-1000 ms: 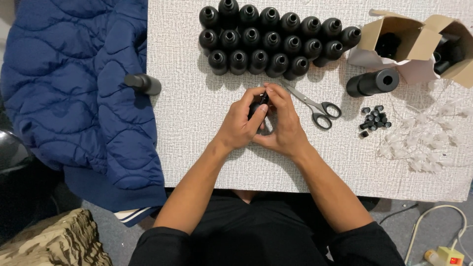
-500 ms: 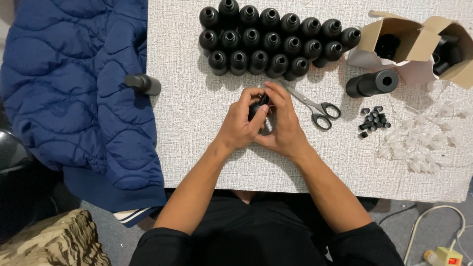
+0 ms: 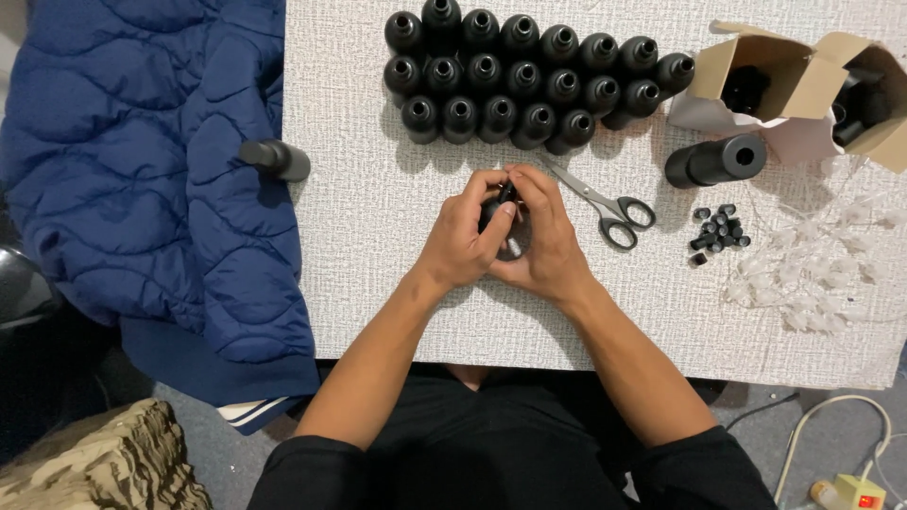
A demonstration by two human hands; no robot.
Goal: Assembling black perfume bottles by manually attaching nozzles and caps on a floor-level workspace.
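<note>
Black small bottle (image 3: 498,210) stays clasped between left hand (image 3: 460,241) and right hand (image 3: 543,244) above the desk (image 3: 378,255), barely shifted from a second ago, fingers working its top, so fitting continues near the scissors (image 3: 605,201).

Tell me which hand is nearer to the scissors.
Right. The right hand lies just beside the scissors, its fingers close to the blades. The left hand sits farther off, on the far side of the small black bottle both hands hold.

Scissors (image 3: 605,201) right of bottle (image 3: 495,213)
</note>
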